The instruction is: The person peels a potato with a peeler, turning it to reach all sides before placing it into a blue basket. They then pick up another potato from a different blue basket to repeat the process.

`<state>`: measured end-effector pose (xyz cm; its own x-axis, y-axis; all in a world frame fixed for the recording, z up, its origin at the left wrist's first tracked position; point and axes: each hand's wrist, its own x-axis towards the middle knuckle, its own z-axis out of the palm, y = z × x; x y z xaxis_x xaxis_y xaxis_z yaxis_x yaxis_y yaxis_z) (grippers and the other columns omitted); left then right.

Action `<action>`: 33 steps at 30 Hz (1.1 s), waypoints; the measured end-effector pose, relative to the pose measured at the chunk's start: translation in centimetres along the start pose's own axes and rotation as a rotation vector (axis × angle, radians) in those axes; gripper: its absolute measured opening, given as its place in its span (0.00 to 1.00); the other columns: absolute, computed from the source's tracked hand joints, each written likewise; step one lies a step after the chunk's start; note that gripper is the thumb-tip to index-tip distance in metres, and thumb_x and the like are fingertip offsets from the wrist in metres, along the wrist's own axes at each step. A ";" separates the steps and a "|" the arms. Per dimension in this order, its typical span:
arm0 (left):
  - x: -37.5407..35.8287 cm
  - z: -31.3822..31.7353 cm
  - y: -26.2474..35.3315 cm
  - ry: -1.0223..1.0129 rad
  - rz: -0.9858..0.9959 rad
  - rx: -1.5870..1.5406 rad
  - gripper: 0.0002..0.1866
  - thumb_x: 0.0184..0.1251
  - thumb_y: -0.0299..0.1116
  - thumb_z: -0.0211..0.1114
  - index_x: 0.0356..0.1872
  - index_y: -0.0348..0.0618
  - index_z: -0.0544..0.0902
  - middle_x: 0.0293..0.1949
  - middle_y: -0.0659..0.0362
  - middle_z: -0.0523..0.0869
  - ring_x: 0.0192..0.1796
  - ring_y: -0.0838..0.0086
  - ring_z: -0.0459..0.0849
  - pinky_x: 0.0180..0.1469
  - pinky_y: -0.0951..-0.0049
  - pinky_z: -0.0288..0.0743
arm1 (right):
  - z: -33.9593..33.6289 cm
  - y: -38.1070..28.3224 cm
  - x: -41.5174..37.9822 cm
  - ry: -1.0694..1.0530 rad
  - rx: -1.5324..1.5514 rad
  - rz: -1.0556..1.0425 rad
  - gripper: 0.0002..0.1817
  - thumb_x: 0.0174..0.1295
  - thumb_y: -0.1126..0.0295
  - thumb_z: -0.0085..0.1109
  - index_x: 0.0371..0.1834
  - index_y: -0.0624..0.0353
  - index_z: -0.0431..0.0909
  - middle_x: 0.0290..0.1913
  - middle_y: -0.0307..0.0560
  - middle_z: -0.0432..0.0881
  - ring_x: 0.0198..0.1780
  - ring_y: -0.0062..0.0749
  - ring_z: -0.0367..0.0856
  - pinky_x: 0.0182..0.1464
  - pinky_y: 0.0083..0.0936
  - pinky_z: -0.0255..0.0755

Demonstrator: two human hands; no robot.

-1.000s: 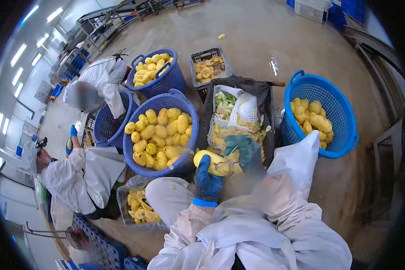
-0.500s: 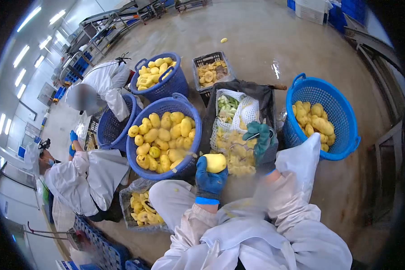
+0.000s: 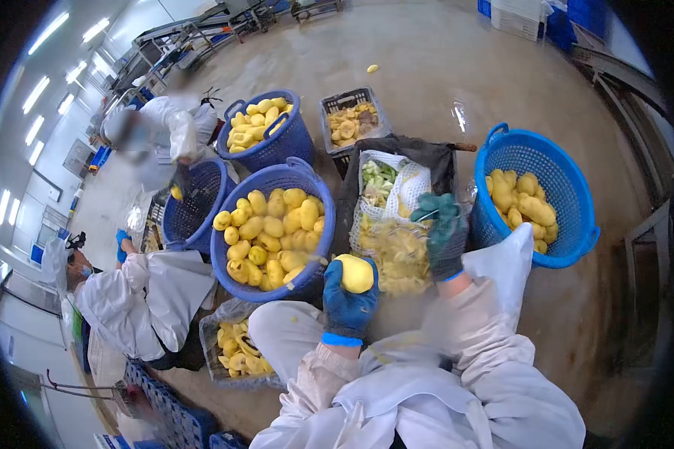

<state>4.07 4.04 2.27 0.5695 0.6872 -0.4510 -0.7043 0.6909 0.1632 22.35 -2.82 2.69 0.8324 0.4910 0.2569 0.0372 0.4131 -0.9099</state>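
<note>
1. One yellow tuber (image 3: pixel 357 275), smooth and pale, held upright in the left hand near the wearer's lap, beside the dark-lined crate.
2. Left hand (image 3: pixel 348 303), in a blue glove: fingers and thumb closed about the tuber's lower part, its top exposed.
3. Right hand (image 3: pixel 443 232), in a green glove: raised over the right side of the crate, apart from the tuber. Fingers point left, a slim item at their tips too small to name; whether they pinch it, cannot be told.
4. Dark-lined crate (image 3: pixel 440 159), in front of the wearer: yellow peelings (image 3: pixel 389 262) at the near end; green scraps (image 3: pixel 378 179) and white netting (image 3: pixel 414 187) at the far end.
5. Light-blue basket (image 3: pixel 569 187), right of the crate: yellow tubers, partly filling it.
6. Violet-blue basket (image 3: pixel 266 178), left of the crate: yellow tubers, heaped, some with dark patches.
7. Far basket (image 3: pixel 296 138), beyond the last: pale yellow tubers, heaped.
8. Small black crate (image 3: pixel 348 97), beyond the dark-lined one: yellow and brownish pieces.
9. Plastic-lined crate (image 3: pixel 210 337), by the wearer's left knee: yellow pieces.
10. Two co-workers in white, at left: one nearer (image 3: pixel 138 295), one farther (image 3: pixel 176 123).
</note>
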 end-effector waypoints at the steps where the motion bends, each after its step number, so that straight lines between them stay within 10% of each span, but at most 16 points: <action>1: 0.1 0.2 0.2 0.006 -0.013 0.012 0.10 0.64 0.37 0.64 0.42 0.45 0.79 0.40 0.56 0.84 0.44 0.65 0.83 0.51 0.59 0.80 | 0.8 0.1 -0.3 -0.039 -0.033 -0.076 0.18 0.73 0.65 0.36 0.36 0.63 0.76 0.35 0.48 0.82 0.39 0.34 0.81 0.46 0.32 0.74; 6: -0.6 0.7 -0.4 -0.129 -0.229 0.098 0.12 0.63 0.36 0.65 0.43 0.43 0.78 0.41 0.56 0.83 0.45 0.66 0.83 0.53 0.63 0.79 | 1.5 3.3 -0.7 -0.123 -0.301 -0.275 0.20 0.73 0.58 0.39 0.40 0.65 0.76 0.35 0.47 0.83 0.35 0.31 0.81 0.41 0.27 0.75; 9: -0.7 1.3 -0.1 -0.034 -0.199 -0.021 0.13 0.63 0.37 0.64 0.45 0.42 0.78 0.41 0.55 0.83 0.46 0.66 0.82 0.52 0.66 0.79 | 1.2 -0.8 0.6 -0.075 0.145 0.184 0.21 0.73 0.56 0.42 0.40 0.66 0.76 0.34 0.47 0.83 0.30 0.27 0.81 0.37 0.24 0.75; 14: -0.4 0.7 -0.6 -0.059 -0.295 0.129 0.18 0.63 0.39 0.63 0.49 0.40 0.76 0.44 0.55 0.81 0.48 0.65 0.81 0.51 0.66 0.78 | 3.5 0.2 -0.8 -0.501 0.079 -0.035 0.12 0.65 0.66 0.50 0.38 0.64 0.77 0.39 0.49 0.82 0.32 0.27 0.81 0.38 0.23 0.75; 17: -0.5 1.0 0.1 -0.061 -0.323 0.120 0.19 0.62 0.38 0.65 0.52 0.41 0.75 0.44 0.54 0.81 0.48 0.65 0.81 0.51 0.66 0.78 | 0.0 2.9 4.1 -0.201 -0.342 -0.316 0.13 0.67 0.65 0.48 0.33 0.62 0.78 0.35 0.49 0.83 0.33 0.33 0.81 0.40 0.24 0.75; 19: 1.9 -2.4 0.7 -0.020 -0.294 0.162 0.18 0.62 0.37 0.65 0.50 0.42 0.75 0.43 0.54 0.82 0.46 0.64 0.82 0.50 0.64 0.79 | -0.8 2.1 6.3 -0.048 0.385 0.162 0.14 0.67 0.61 0.49 0.32 0.60 0.79 0.31 0.46 0.82 0.30 0.30 0.79 0.37 0.24 0.74; 25: 8.3 -3.8 3.8 -0.001 -0.301 0.211 0.13 0.62 0.37 0.65 0.44 0.43 0.75 0.39 0.55 0.81 0.42 0.63 0.82 0.50 0.60 0.79 | -2.9 2.8 8.6 0.103 0.205 0.343 0.17 0.67 0.54 0.54 0.29 0.56 0.76 0.25 0.41 0.80 0.24 0.25 0.76 0.27 0.23 0.71; 28: 16.2 -6.8 7.9 -0.175 0.037 0.716 0.09 0.67 0.35 0.58 0.44 0.46 0.75 0.41 0.58 0.81 0.45 0.66 0.81 0.52 0.63 0.77 | -5.6 7.6 9.5 0.026 0.366 0.528 0.15 0.67 0.55 0.54 0.29 0.54 0.76 0.25 0.42 0.79 0.24 0.26 0.76 0.28 0.23 0.72; 33: 27.9 7.7 16.8 -0.392 0.094 0.482 0.14 0.70 0.41 0.52 0.49 0.45 0.76 0.47 0.58 0.80 0.49 0.67 0.79 0.54 0.66 0.74 | -3.2 6.8 10.1 0.104 0.215 0.533 0.15 0.68 0.55 0.53 0.31 0.55 0.74 0.26 0.43 0.79 0.25 0.30 0.78 0.29 0.24 0.73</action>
<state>11.43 36.54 -0.78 0.6917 0.7183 -0.0750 -0.5408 0.5840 0.6054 32.84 2.48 -1.95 0.7555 0.6005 -0.2618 -0.5059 0.2809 -0.8156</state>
